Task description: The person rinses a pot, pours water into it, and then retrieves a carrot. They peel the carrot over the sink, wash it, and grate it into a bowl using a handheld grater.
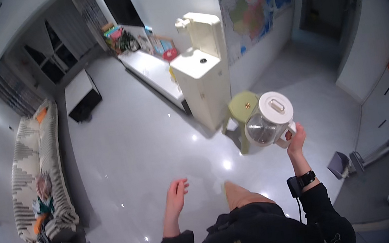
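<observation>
My right hand (297, 138) grips the handle of a clear glass kettle (260, 131) with a white lid. The kettle hangs in the air, partly covering a green stool (241, 106) that stands on the floor behind it. Away from the kettle, my left hand (179, 192) hovers over the floor with its fingers loosely bent and apart, holding nothing. Ahead of me, left of the stool, stands a tall cream water dispenser (204, 90) with its top part raised at the back.
A long white low cabinet (151, 75) runs along the wall beyond the dispenser. Farther left are a low table (80, 92) and a striped sofa (29, 161). Maps (251, 15) cover the wall at right. A grey bin-like container (338, 165) sits low at my right.
</observation>
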A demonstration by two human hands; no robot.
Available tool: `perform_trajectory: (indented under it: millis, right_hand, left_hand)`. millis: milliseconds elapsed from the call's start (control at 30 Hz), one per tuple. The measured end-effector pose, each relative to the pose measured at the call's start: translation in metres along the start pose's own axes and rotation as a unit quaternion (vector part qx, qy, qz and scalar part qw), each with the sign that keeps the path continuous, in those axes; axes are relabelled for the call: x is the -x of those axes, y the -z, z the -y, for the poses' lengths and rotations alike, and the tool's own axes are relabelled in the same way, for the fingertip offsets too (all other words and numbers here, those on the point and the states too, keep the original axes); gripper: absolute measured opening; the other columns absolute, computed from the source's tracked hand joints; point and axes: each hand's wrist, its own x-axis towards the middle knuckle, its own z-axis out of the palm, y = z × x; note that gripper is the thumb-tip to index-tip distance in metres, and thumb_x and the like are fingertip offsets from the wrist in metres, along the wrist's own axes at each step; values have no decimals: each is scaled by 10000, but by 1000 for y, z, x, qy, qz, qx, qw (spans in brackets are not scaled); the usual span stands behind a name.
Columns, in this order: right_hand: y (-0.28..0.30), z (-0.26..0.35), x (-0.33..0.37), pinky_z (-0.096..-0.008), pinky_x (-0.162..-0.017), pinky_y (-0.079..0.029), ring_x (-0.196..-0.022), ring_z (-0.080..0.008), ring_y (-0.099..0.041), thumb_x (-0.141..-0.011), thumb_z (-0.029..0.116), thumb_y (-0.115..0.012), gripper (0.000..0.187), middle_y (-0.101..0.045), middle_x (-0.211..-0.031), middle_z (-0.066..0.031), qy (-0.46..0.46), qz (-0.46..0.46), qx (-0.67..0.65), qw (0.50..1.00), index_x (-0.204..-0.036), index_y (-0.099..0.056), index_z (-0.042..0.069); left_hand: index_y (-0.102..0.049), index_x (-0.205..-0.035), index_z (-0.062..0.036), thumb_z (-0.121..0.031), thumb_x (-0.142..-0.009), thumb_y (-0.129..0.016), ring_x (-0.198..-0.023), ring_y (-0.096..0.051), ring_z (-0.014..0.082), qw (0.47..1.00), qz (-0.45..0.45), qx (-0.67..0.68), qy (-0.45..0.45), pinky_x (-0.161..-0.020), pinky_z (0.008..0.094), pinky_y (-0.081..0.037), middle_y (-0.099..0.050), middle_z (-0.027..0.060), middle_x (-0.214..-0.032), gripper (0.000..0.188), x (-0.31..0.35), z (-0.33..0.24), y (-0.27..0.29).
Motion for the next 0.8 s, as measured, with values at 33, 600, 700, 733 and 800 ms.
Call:
perform_trajectory:
  millis: [33, 600, 700, 733, 800]
  right_hand:
    - [-34, -16, -31, -257, -466, -353, -525, -97, -472, -892, 309, -445, 313, -508, -600, -14, 2, -8, -11, 1000, -710, -540, 74]
    - [-435, -284, -351, -256, -443, -343, -472, -72, -413, -889, 262, -487, 345, -444, -537, 26, 13, -125, 62, 990, -680, -544, -6]
    - [-452, -302, -373, -241, -442, -353, -483, -72, -431, -878, 256, -491, 314, -466, -564, 27, 10, -137, 77, 988, -726, -577, -5]
    - [-455, -306, -375, -237, -443, -356, -487, -72, -435, -876, 256, -490, 309, -470, -571, 26, -14, -149, 48, 988, -737, -585, -3]
    - [-458, -308, -382, -225, -445, -360, -506, -65, -442, -881, 254, -480, 296, -483, -600, 21, -41, -152, 62, 986, -758, -588, 7]
  left_hand:
    - [-537, -1103, -19, -229, -965, -420, -1000, -577, 177, 1000, -14, 11, -15, -799, 294, -477, -584, 80, -1097, 277, -38, -11, 4]
    - [-537, -1144, -21, -156, -945, -424, -1093, -522, 218, 983, 61, -126, -120, -898, 337, -420, -565, 98, -1168, 266, -578, -127, 36]
    - [-529, -1175, -19, -77, -909, -421, -1199, -437, 300, 898, 147, -218, -352, -999, 382, -326, -515, 137, -1252, 293, -669, -175, 6]
    - [-524, -1183, -17, -58, -899, -419, -1227, -408, 324, 874, 171, -240, -385, -1018, 396, -304, -494, 150, -1278, 305, -695, -189, -7]
    - [-514, -1201, -17, -49, -890, -429, -1264, -367, 331, 850, 229, -229, -415, -1026, 409, -295, -465, 154, -1311, 324, -746, -211, -40]
